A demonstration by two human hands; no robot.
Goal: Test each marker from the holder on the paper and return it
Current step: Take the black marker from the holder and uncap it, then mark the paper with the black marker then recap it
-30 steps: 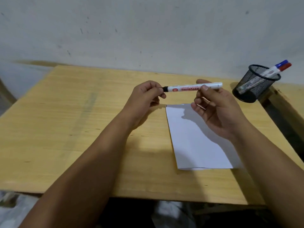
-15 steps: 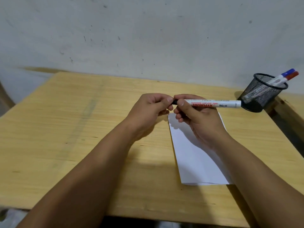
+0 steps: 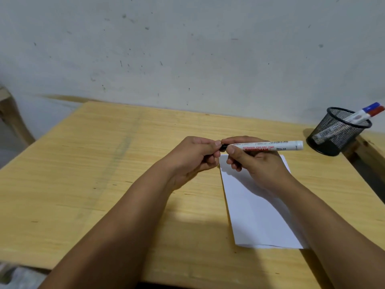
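Observation:
A white marker (image 3: 270, 146) with red lettering lies level in the air above the paper's far edge. My right hand (image 3: 253, 165) grips its barrel near the black-capped end. My left hand (image 3: 194, 155) pinches that black cap (image 3: 223, 147); most of the cap is hidden by my fingers. The white sheet of paper (image 3: 256, 215) lies on the wooden table (image 3: 104, 174) under my right wrist. The black mesh holder (image 3: 338, 131) stands at the table's far right corner, with a blue-capped marker (image 3: 369, 107) and a red-capped marker (image 3: 376, 112) leaning in it.
A grey, scuffed wall (image 3: 187, 49) runs behind the table. A second wooden surface (image 3: 373, 147) adjoins the table on the right, beyond the holder. Part of a wooden chair (image 3: 12, 117) shows at the far left.
My right hand slid left along the marker to the capped end, meeting my left hand. The view tilted, so the table sits lower in frame.

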